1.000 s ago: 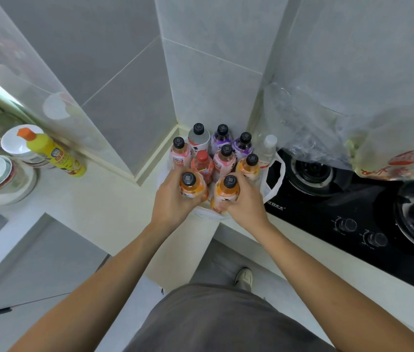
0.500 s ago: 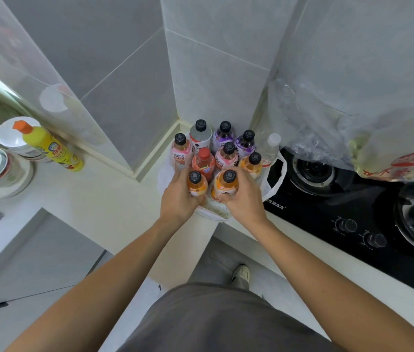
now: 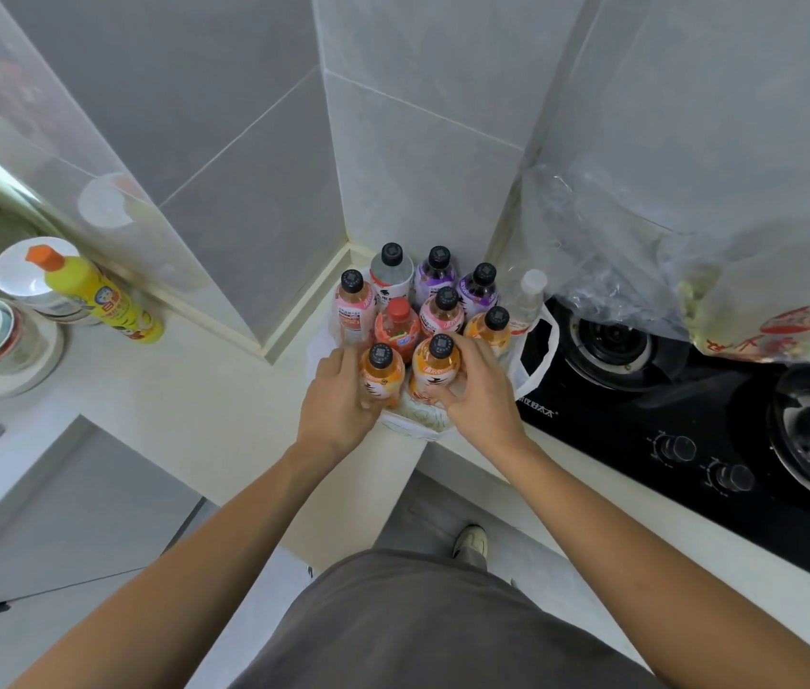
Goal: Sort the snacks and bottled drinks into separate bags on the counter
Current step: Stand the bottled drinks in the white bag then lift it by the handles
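Gripping one orange bottle each, left hand (image 3: 338, 405) and right hand (image 3: 480, 390) have pushed both deeper among the bottles beside the stove (image 3: 691, 390); drinks nearly grouped.

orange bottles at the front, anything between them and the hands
Nothing visible. The left hand already grips one orange bottle and the right hand grips the other, both standing in the white bag.

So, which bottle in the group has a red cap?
The red drink bottle in the middle row, just behind the left hand. Its cap is red; the others around it carry black caps, and one at the right edge a white one.
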Demonstrator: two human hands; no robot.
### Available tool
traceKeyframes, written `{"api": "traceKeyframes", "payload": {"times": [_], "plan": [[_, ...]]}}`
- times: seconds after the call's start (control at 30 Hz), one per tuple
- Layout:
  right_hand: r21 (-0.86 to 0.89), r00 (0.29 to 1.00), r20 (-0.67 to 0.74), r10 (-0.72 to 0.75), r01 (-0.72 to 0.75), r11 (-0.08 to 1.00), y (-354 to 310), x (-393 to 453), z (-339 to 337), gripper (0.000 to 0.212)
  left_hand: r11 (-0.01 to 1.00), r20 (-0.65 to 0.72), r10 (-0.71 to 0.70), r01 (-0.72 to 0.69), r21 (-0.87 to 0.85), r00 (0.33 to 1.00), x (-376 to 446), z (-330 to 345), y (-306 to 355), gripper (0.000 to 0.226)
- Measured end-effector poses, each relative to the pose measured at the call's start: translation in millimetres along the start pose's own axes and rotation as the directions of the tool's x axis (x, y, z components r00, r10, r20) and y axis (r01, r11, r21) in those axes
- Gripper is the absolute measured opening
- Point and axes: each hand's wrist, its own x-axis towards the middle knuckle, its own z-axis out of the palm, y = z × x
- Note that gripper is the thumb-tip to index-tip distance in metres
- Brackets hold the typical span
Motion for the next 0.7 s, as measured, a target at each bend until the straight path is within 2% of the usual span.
{"api": "traceKeyframes", "payload": {"times": [0.1,0.17,0.27,0.37,0.47,0.53,0.63,0.7], "plan": [[0.003,1.000,0.008,-0.014,0.014,1.000,2,-2,-10,0.070,0.975,0.017,-0.071,0.066,0.211,0.997,1,-3,-9,0.062],[-0.014,0.999,-0.026,-0.023,0.022,1.000,5,-5,-15,0.058,0.934,0.032,-0.102,0.084,0.348,0.994,4,-6,-13,0.055],[-0.107,0.991,-0.130,-0.027,0.013,0.994,12,-8,-25,0.039,0.885,0.040,-0.083,0.055,0.462,0.996,10,-9,-15,0.051],[-0.212,0.963,-0.270,-0.012,-0.047,0.976,22,-6,-38,0.034,0.844,0.056,-0.020,-0.013,0.536,0.998,17,-12,-14,0.061],[-0.256,0.922,-0.385,0.029,-0.137,0.957,36,1,-51,0.046,0.822,0.082,-0.036,-0.017,0.570,0.996,24,-15,-13,0.061],[-0.253,0.910,-0.386,0.153,-0.264,0.931,46,9,-55,0.064,0.797,0.113,-0.095,0.008,0.603,0.989,29,-15,-13,0.056],[-0.161,0.885,-0.250,0.393,-0.438,0.884,55,22,-61,0.089,0.743,0.148,-0.147,0.011,0.669,0.978,34,-18,-13,0.050],[-0.045,0.849,-0.170,0.500,-0.513,0.857,58,30,-64,0.094,0.718,0.149,-0.151,0.005,0.696,0.977,36,-19,-15,0.047]]}}
